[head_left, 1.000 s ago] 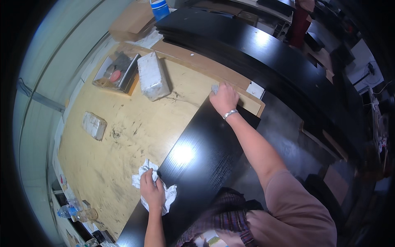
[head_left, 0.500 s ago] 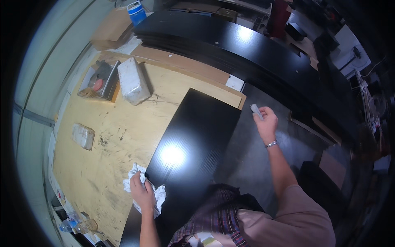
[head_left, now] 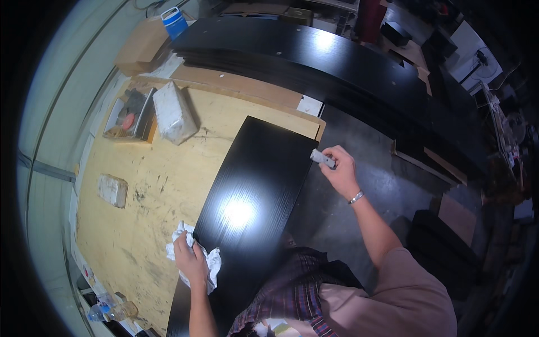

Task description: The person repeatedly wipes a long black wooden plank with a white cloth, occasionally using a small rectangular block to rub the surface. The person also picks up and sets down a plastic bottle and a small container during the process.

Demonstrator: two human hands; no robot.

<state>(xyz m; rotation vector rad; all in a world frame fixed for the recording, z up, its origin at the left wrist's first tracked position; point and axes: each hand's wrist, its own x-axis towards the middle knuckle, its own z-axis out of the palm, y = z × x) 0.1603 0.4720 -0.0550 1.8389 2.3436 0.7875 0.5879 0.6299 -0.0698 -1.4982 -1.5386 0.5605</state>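
Observation:
A long black wood-grained board (head_left: 264, 163) lies on the pale work table (head_left: 168, 168), reflecting a bright light. My left hand (head_left: 191, 259) is closed on a crumpled white cloth (head_left: 212, 263) at the board's left edge. Between the fingers and thumb of my right hand (head_left: 341, 168) is a small grey block (head_left: 323, 158). It is held by the board's right edge, near the far end; whether it touches the edge I cannot tell.
A wrapped white block (head_left: 174, 112), a smaller block (head_left: 113, 191) and an open box of odds and ends (head_left: 128, 115) are on the table. Beyond lies a stack of black boards (head_left: 292, 50). A blue jug (head_left: 174, 23) stands by a cardboard box (head_left: 141, 46). Plastic bottles (head_left: 112, 309) are lower left.
My right hand has moved left toward the board's right edge, bringing the grey block with it. My left hand stays on the cloth. The whole view has shifted slightly.

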